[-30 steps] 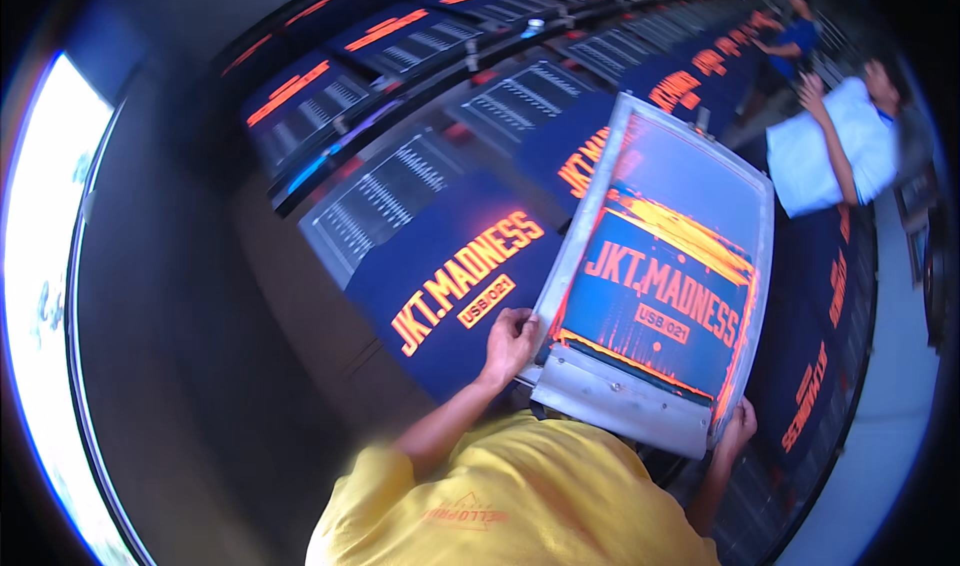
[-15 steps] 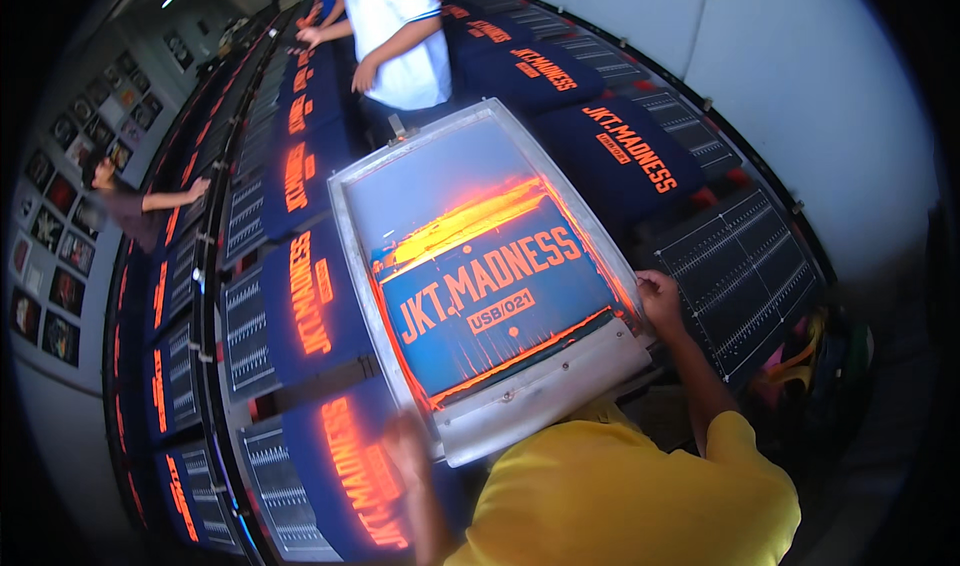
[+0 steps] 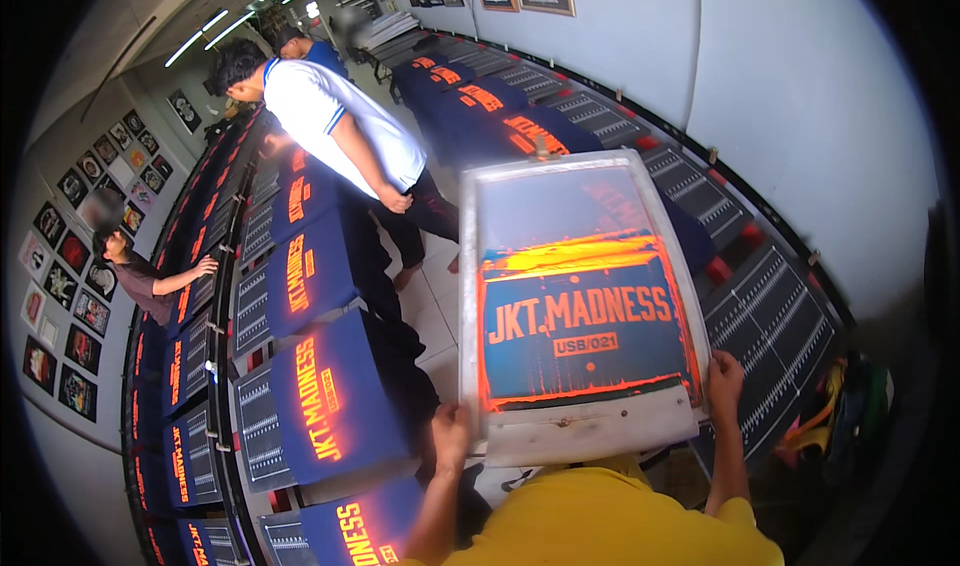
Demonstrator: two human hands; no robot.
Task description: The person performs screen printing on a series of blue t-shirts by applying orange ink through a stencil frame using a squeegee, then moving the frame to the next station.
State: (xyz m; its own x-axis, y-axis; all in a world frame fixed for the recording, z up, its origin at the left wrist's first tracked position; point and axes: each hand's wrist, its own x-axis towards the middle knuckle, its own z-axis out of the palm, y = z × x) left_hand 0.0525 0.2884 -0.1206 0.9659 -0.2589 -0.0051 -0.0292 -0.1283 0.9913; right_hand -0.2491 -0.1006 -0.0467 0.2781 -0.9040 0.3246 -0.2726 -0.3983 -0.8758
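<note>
I carry a large rectangular printing screen with a pale frame and blue mesh smeared with orange ink, held flat in front of my chest. My left hand grips its near left corner. My right hand grips its near right corner. The screen hangs above the aisle between two rows of print tables, nearer the right-hand row. My yellow shirt fills the bottom of the view.
Dark blue shirts with orange print lie on a long curved table row at the left; another row runs along the right wall. A person in a white shirt stands in the aisle ahead. Another person leans at far left.
I have turned around with the screen. The view swung from one row of tables toward the other, and the screen now lies more level in front of me. Both hands keep their hold.
</note>
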